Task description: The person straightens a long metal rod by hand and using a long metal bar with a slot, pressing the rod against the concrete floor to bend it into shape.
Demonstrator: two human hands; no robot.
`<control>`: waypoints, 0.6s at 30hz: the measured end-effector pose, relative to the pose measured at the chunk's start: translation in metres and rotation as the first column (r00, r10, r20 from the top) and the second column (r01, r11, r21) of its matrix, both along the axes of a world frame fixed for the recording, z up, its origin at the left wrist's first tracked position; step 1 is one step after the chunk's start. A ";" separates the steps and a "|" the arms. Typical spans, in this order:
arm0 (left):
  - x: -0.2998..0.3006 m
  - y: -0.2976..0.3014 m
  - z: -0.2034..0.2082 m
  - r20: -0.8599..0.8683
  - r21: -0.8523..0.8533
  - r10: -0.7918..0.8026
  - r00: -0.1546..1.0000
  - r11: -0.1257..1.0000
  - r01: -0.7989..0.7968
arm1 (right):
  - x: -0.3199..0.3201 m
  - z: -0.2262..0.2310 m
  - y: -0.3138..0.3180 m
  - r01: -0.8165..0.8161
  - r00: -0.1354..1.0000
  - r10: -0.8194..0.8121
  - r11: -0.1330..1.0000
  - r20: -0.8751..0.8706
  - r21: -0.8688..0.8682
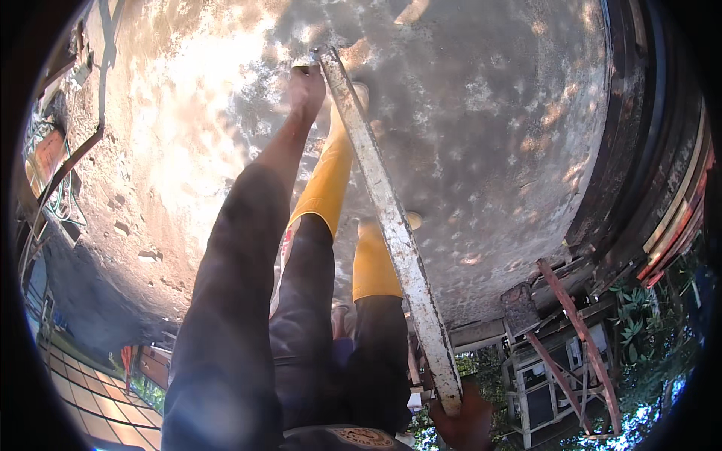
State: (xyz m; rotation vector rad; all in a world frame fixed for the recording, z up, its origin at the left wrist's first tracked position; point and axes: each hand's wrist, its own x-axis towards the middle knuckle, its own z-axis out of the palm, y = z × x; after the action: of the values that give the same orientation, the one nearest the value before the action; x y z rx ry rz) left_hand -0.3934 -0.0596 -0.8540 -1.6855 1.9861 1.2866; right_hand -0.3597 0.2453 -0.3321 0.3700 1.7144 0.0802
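A long, straight bar (380, 180) with worn white paint and rust-coloured patches runs slantwise across the middle of the view. My right hand (462, 417) is closed round its near end, at the lower right. My left arm reaches far forward, and my left hand (306, 89) is closed beside the bar's far end. A small pale, greenish thing (304, 62) shows at the left fingers; glare hides its kind. Whether that hand also touches the bar, I cannot tell. Below the bar are my yellow boots (327, 184), standing on grey ground (496, 143).
Long boards and beams (654, 143) lie stacked along the right edge. A reddish metal frame (575, 338) and a pale rack (526, 391) stand at lower right by green plants (647, 323). Hoses (68, 199) and rubble (120, 225) lie on the left. Tiles (98, 391) show at lower left.
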 end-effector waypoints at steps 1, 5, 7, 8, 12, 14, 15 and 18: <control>0.000 0.037 0.046 0.045 0.061 0.168 0.985 0.983 -0.171 | 0.004 0.005 -0.002 -0.001 1.000 0.000 1.000 -0.031 -0.014; 0.077 0.140 0.187 0.125 0.750 0.647 0.752 0.434 -0.498 | 0.025 0.004 -0.004 -0.038 0.979 0.008 0.989 -0.206 -0.143; 0.076 0.178 0.288 0.399 0.855 0.659 0.638 -0.014 -0.519 | 0.031 0.010 0.009 -0.058 0.970 0.000 0.971 -0.242 -0.232; 0.079 0.181 0.327 0.457 0.842 0.642 0.615 -0.090 -0.532 | 0.040 0.011 0.017 -0.021 0.984 -0.024 0.968 -0.174 -0.251; 0.095 0.190 0.359 0.434 0.846 0.722 0.539 -0.120 -0.519 | 0.040 0.022 0.000 0.021 0.990 -0.066 0.945 -0.127 -0.328; 0.084 0.183 0.366 0.422 0.835 0.709 0.565 -0.061 -0.547 | 0.042 0.034 0.002 0.035 0.991 -0.082 0.923 -0.107 -0.383; 0.079 0.180 0.369 0.417 0.828 0.702 0.577 -0.031 -0.561 | 0.040 0.042 0.006 0.106 0.988 -0.142 0.909 -0.062 -0.403; 0.085 0.178 0.365 0.401 0.817 0.702 0.588 0.016 -0.577 | 0.044 0.066 0.023 0.380 0.921 -0.378 0.815 0.097 -0.436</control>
State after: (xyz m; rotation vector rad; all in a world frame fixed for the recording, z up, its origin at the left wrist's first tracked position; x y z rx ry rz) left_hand -0.3087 0.1185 -0.4886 -1.7923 -0.0193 2.1881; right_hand -0.3153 0.2678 -0.2664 0.3564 1.5641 -0.6023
